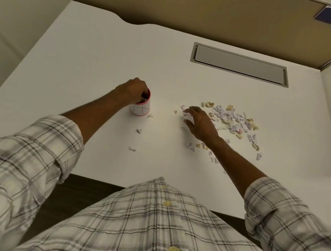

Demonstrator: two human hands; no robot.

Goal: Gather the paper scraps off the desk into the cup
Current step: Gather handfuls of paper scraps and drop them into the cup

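While my left hand (pixel 134 91) sits curled over the rim of the white paper cup with the red lip (pixel 140 108), fingertips inside, probably dropping scraps, the cup stays steady on the white counter (pixel 98 56). Stray torn paper scraps (pixel 139 131) lie just in front. My right hand (pixel 199 122) is spread open, pinning bits beside the main pile of crumpled lilac and tan scraps (pixel 230 118) for the next pinch.

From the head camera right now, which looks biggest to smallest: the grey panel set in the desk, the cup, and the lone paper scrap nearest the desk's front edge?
1. Grey panel
2. Cup
3. Lone paper scrap
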